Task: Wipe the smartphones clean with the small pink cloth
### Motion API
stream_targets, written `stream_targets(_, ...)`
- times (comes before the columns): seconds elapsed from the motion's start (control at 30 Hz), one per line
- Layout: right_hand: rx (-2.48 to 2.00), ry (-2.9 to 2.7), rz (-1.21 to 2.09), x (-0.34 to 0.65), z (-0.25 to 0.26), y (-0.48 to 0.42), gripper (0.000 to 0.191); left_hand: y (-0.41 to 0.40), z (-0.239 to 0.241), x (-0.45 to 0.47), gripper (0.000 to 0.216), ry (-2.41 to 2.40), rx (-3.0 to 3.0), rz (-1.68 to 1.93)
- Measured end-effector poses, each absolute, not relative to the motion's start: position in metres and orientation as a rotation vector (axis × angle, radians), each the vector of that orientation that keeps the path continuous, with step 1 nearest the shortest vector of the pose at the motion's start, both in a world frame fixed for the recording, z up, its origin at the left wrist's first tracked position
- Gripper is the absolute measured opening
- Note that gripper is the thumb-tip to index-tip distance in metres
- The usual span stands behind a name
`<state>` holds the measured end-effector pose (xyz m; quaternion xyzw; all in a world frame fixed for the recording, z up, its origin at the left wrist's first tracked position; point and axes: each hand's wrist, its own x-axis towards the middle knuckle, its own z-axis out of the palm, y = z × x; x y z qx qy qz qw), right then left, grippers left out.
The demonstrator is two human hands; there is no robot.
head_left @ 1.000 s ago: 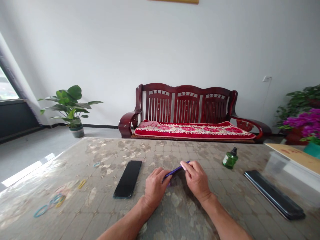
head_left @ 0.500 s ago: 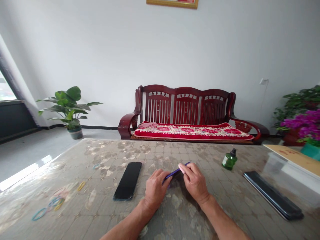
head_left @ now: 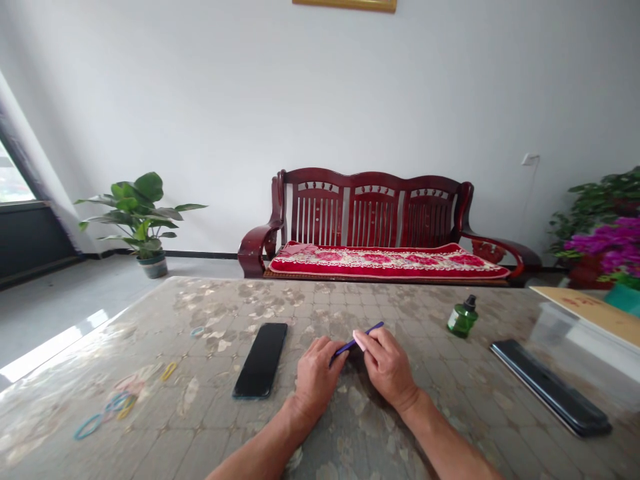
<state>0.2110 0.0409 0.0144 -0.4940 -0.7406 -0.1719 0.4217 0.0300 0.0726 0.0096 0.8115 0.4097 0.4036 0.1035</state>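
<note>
A slim purple stick [head_left: 345,348], shaped like a pen, is held slantwise over the table between my hands. My left hand [head_left: 318,373] is closed round its lower left end, thumb and fingers pinching it. Further up, the fingers of my right hand [head_left: 389,368] are shut on it, and its tip pokes out beyond them. Just left of my left hand lies a black smartphone [head_left: 261,360], screen up. Whether the end inside my left hand has a cap or point is hidden.
Several coloured hair ties [head_left: 119,402] lie at the left. A green bottle [head_left: 463,319] stands at right, near a long dark case [head_left: 550,387] and a clear plastic box [head_left: 560,333]. The patterned table [head_left: 220,440] faces a red wooden bench [head_left: 375,213].
The view has shifted slightly, so things on the table sit a little further right. My right fingers have slid a little down the stick towards my left hand; both still grip it.
</note>
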Motion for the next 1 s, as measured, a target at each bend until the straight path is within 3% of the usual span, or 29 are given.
stream_targets(1.0,-1.309,-1.843,-0.593,0.224,0.014,0.044,0.041,0.074,0.01,0.03,0.014,1.188,2.361,1.204)
